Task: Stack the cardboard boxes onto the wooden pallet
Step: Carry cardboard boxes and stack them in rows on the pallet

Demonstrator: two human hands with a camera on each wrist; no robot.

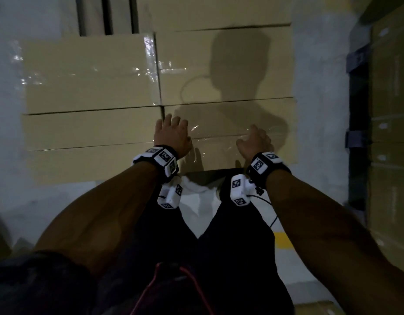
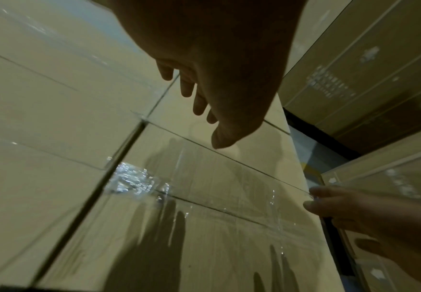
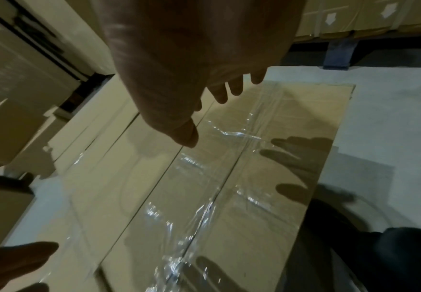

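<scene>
Several flat tan cardboard boxes [image 1: 92,130] lie side by side in two rows below me. The nearest one on the right [image 1: 230,153] has clear tape [image 3: 204,197] along its top seam. My left hand [image 1: 171,133] hovers over that box near the gap between the rows, fingers [image 2: 199,102] straight and spread, holding nothing. My right hand [image 1: 255,138] hangs over the same box further right, fingers [image 3: 234,87] relaxed and empty. Both hands cast shadows on the cardboard, so they are apart from it. No wooden pallet shows; the boxes hide whatever lies under them.
Tall stacks of brown cartons [image 1: 391,133] on dark blue supports [image 1: 357,138] stand along the right. Grey concrete floor [image 1: 321,110] surrounds the boxes, with a yellow mark [image 1: 282,243] near my feet. My legs in dark trousers [image 1: 239,235] stand against the near box edge.
</scene>
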